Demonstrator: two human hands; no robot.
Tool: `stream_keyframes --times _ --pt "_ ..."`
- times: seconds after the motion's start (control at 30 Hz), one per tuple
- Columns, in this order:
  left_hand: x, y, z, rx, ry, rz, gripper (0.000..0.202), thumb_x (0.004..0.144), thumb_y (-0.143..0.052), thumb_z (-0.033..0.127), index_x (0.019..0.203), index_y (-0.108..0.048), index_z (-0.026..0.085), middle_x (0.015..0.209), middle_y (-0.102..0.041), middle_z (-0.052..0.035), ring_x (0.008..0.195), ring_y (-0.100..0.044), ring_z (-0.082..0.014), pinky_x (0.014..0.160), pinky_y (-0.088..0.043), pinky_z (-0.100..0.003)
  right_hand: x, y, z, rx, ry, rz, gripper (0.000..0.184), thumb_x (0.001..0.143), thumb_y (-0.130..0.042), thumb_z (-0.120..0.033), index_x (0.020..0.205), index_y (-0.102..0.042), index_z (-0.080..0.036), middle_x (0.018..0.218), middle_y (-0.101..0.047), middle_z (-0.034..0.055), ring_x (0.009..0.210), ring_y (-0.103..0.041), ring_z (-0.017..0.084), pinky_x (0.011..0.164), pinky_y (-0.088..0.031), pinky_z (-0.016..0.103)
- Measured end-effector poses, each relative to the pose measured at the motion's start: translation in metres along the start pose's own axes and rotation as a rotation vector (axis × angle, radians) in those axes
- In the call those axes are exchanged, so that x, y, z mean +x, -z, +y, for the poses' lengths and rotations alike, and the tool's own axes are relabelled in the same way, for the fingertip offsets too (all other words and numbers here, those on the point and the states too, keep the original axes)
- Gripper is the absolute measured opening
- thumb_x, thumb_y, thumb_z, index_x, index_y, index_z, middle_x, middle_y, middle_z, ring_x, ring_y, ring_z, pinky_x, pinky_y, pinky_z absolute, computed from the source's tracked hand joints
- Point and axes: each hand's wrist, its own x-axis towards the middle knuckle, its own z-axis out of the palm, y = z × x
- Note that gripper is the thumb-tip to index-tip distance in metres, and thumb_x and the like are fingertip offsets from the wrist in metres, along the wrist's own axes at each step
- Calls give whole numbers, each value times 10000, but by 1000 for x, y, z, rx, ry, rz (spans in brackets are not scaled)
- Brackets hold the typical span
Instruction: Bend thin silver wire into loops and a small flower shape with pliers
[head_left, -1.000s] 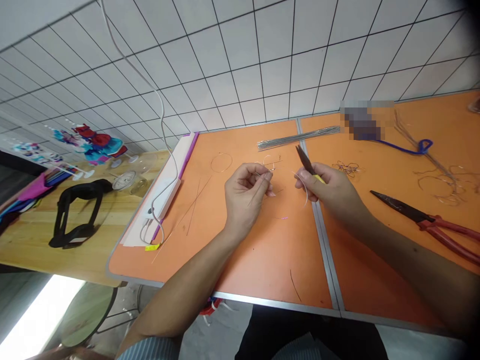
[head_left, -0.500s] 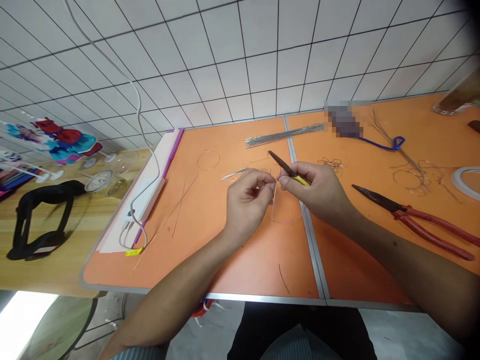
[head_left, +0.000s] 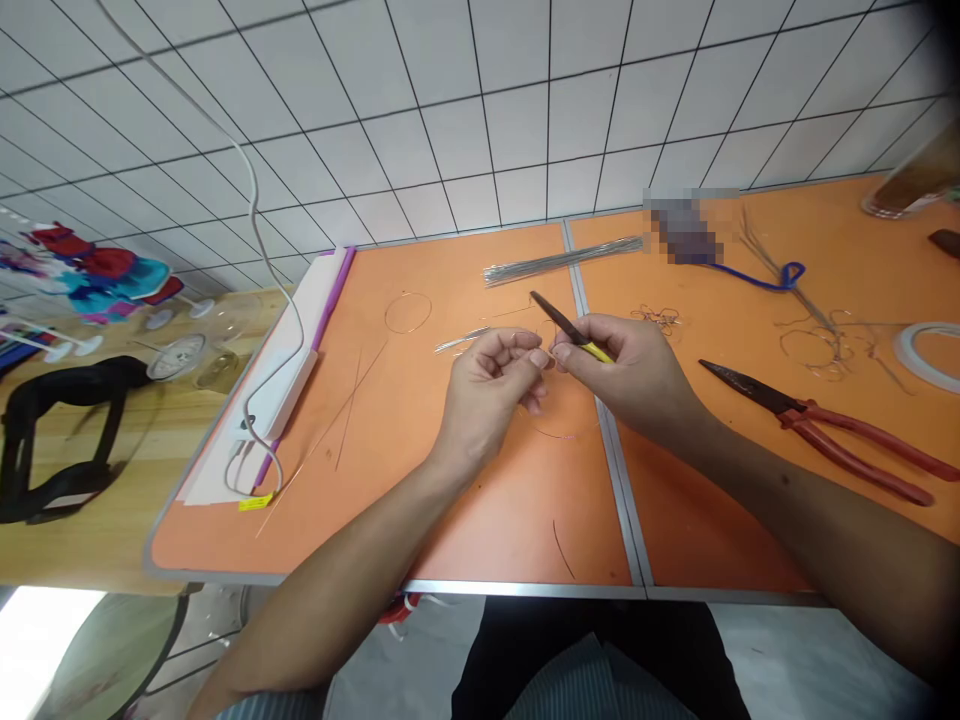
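My left hand (head_left: pixel 491 385) is closed in a pinch, thumb against the fingers, on a thin wire that barely shows at the fingertips. Meeting it tip to tip, my right hand (head_left: pixel 630 360) grips a slim tool (head_left: pixel 559 318) with a dark, narrow end and a yellow handle; its exact kind is unclear. The tool's dark end points up and away to the left. Below the fingers, a faint curve of thin wire (head_left: pixel 555 435) shows over the orange tabletop; whether it joins the pinched piece I cannot tell.
Red-handled long-nose pliers (head_left: pixel 795 410) lie at right. Behind are a bundle of straight wires (head_left: pixel 562 262) and tangled wire (head_left: pixel 660 320). A wire ring (head_left: pixel 408 312) and a white power strip (head_left: pixel 277 390) lie to the left. A metal seam (head_left: pixel 622 490) crosses the table.
My left hand's fingers have loosened and spread slightly, its lower fingers now showing beneath the thumb. The right hand keeps the tool in nearly the same pose. The whole view has shifted a little.
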Motion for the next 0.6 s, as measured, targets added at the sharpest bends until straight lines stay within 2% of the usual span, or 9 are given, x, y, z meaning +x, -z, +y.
stream_keyframes --times 0.13,0.2,0.3,0.33,0.4,0.5,0.6 --pt "2 5 2 31 -27 -11 267 840 -910 377 873 -723 188 796 -749 -9 524 -596 -83 428 -487 -201 2 2 0 -10 19 -67 185 971 -695 -362 888 -773 -216 828 -724 15 819 -633 201 752 -441 352" --pt "5 10 8 27 -31 12 271 821 -925 362 850 -721 186 774 -744 -4 493 -565 -74 412 -462 -200 5 7 3 -29 40 -49 219 997 -678 -404 946 -775 -214 872 -743 22 828 -642 204 754 -442 354" --pt "14 18 20 -20 -35 113 289 804 -942 325 812 -690 183 760 -735 1 484 -546 -61 406 -425 -186 11 19 11 -202 83 3 293 1044 -627 -468 1004 -756 -208 897 -745 37 827 -642 211 736 -421 360" --pt "17 21 23 -39 -34 149 286 808 -940 297 803 -678 182 763 -734 3 495 -551 -57 415 -423 -178 13 22 15 -314 94 -29 303 1048 -620 -472 982 -750 -207 878 -734 39 812 -629 211 720 -401 362" --pt "22 26 29 -83 -8 197 253 820 -922 228 805 -674 178 768 -732 4 512 -560 -53 434 -434 -170 14 27 23 -515 141 -205 302 1053 -612 -458 947 -743 -208 894 -730 48 818 -621 215 711 -379 364" --pt "27 30 32 -132 68 214 214 844 -890 171 812 -679 172 769 -729 0 519 -559 -49 447 -444 -167 10 31 35 -690 226 -470 284 1038 -644 -460 960 -753 -210 990 -736 81 905 -650 248 734 -397 368" --pt "29 33 32 -171 101 220 211 865 -871 153 800 -671 173 761 -721 -5 521 -559 -51 448 -440 -171 5 39 42 -793 330 -587 235 1007 -705 -445 993 -772 -220 999 -732 92 950 -665 276 785 -423 387"
